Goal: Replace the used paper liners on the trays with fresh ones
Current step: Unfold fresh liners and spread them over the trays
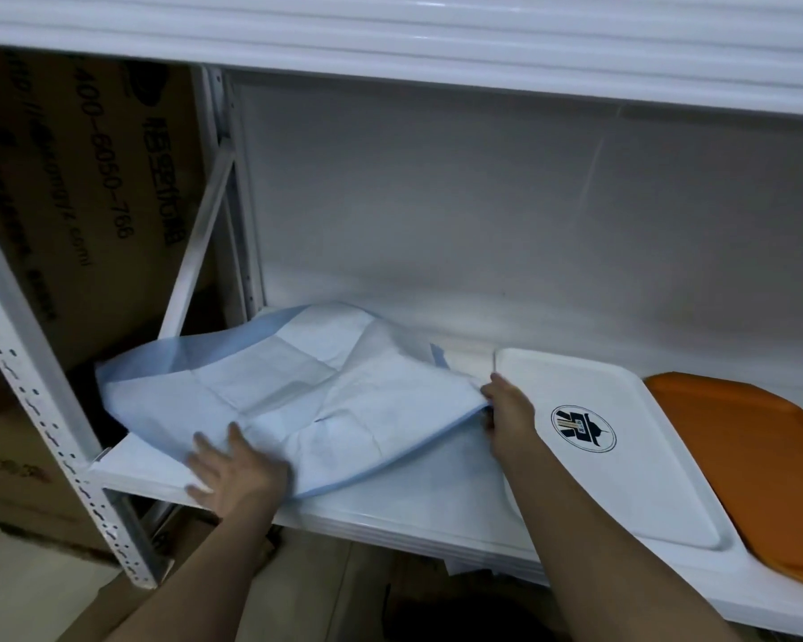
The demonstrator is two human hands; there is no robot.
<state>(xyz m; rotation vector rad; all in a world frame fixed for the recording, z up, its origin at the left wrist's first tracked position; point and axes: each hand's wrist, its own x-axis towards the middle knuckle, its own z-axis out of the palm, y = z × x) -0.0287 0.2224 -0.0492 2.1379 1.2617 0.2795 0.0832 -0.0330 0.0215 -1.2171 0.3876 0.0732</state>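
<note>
Leftmost, a brown cardboard box (80,187) with dark printed digits stands behind the perforated upright (47,410) of a white metal shelf (413,516). Right of that upright, a creased pale-blue paper liner (297,391) lies spread over the shelf's left half, its far-left edge lifted and curling beyond the shelf's side. At the liner's near edge, the left hand (235,470) rests flat on the paper, fingers spread and straight, pressing it down. At the liner's right corner, the right hand (506,410) pinches the paper edge between thumb and fingers, raising that corner off the shelf. Just right of the liner, touching the pinched corner's side, a white tray (622,479) lies flat on the shelf, bearing 1 round dark-blue emblem (583,428). Right of the white tray, an orange tray (752,456) lies beside it, its left edge against the white tray's rim and its right part cut by the frame edge.
</note>
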